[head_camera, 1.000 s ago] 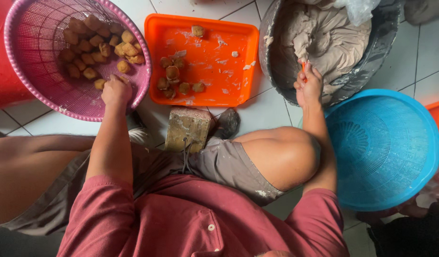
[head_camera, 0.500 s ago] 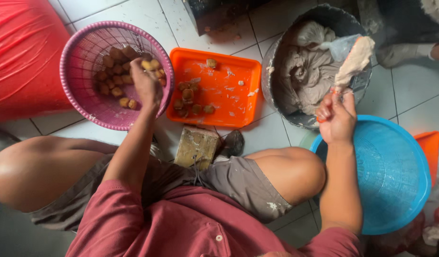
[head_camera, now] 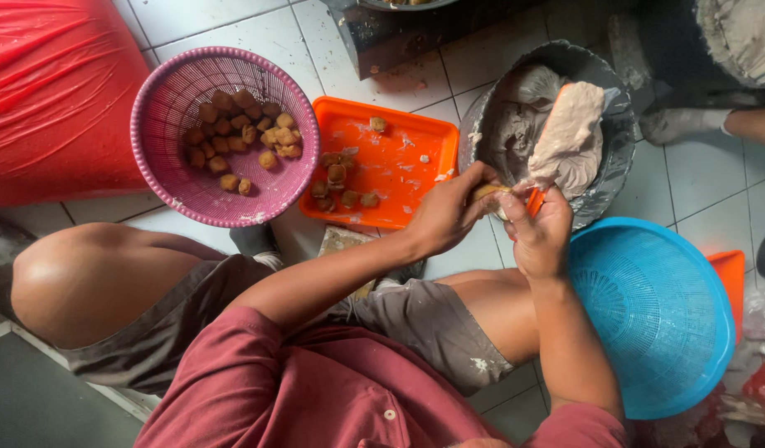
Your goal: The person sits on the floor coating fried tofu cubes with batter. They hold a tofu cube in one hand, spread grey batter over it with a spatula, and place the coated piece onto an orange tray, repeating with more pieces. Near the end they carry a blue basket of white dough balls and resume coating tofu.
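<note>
White tiled floor (head_camera: 233, 17), hands meeting above the knee.
I see my left hand (head_camera: 449, 217) pinching a brown fried piece (head_camera: 488, 192), right hand (head_camera: 538, 236) gripping an orange tool (head_camera: 535, 201) heaped with grey paste (head_camera: 570, 137); beyond, orange tray (head_camera: 399, 170), pink basket (head_camera: 171, 178).

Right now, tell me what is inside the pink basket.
The pink basket holds a loose pile of small brown fried pieces toward its far side. Whatever lies beneath the pile is covered.
</note>
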{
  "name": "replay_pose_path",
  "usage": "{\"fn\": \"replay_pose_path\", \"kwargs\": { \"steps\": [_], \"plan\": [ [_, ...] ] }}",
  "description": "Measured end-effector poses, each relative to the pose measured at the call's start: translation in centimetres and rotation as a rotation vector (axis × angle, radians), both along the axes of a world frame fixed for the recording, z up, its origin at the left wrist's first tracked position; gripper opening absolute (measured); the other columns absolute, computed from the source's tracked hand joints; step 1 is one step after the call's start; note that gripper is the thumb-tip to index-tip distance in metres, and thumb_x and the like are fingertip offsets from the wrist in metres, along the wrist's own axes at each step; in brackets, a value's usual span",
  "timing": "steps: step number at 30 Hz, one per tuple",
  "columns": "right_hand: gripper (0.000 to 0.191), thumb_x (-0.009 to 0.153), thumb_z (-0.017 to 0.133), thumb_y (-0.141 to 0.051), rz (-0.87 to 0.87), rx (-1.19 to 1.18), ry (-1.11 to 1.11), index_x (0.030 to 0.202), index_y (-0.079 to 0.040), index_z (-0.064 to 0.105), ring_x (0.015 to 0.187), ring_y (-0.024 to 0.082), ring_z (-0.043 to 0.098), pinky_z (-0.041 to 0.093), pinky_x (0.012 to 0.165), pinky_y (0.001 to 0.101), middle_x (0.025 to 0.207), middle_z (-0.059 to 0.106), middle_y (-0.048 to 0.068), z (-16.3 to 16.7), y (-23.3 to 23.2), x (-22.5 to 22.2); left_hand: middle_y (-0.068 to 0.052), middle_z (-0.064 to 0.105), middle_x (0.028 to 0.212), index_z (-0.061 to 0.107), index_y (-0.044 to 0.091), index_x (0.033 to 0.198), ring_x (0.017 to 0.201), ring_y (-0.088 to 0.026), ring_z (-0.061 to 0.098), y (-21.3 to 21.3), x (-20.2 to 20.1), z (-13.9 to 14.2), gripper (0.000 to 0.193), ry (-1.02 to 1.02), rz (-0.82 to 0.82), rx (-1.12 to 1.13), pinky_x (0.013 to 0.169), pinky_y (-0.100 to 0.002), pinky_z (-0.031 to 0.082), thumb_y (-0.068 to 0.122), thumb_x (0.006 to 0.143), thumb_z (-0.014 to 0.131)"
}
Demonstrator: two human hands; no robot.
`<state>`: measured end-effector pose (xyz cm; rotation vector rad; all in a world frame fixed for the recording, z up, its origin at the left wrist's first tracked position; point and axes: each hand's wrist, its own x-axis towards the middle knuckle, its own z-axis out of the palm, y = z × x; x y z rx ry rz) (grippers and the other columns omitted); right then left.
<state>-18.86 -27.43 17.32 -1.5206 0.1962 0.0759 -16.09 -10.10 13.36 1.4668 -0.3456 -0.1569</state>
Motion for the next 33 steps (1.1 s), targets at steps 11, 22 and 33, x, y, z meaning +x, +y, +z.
{"fn": "replay_pose_path", "kwargs": {
  "steps": [11,22,33],
  "plan": [
    [0.022,0.112,0.067,-0.020,0.146,-0.321,-0.317,0.117,0.000,0.060,0.084,0.007,0.049,0.041,0.073,0.0238,0.100,0.060,0.000,-1.3,-0.6,0.4,-0.002,0.067,0.098,0.059,0.003,0.116,0.086,-0.008,0.064,1.6,2.5,-3.0,0.024,0.598,-0.271,-0.590,0.074,-0.024,0.053,0.013,0.097,0.070],
    [0.035,0.118,0.041,-0.023,0.199,-0.598,-0.287,0.122,0.004,0.063,0.089,0.016,0.055,0.044,0.079,0.0302,0.098,0.058,0.007,1.2,1.9,0.2,-0.007,0.069,0.102,0.059,-0.001,0.126,0.097,-0.012,0.066,4.0,3.6,1.8,0.030,0.235,0.229,-0.395,0.089,-0.028,0.056,0.008,0.100,0.071],
    [0.023,0.108,0.064,-0.017,0.061,-1.027,-0.368,0.117,0.004,0.069,0.080,0.030,0.062,0.048,0.072,0.0377,0.093,0.061,0.016,3.2,1.4,0.7,-0.007,0.059,0.138,0.040,0.008,0.157,0.123,-0.014,0.058,5.5,2.8,1.3,0.073,0.295,-0.149,-0.679,0.112,-0.035,0.049,0.003,0.094,0.077]
  ]
}}
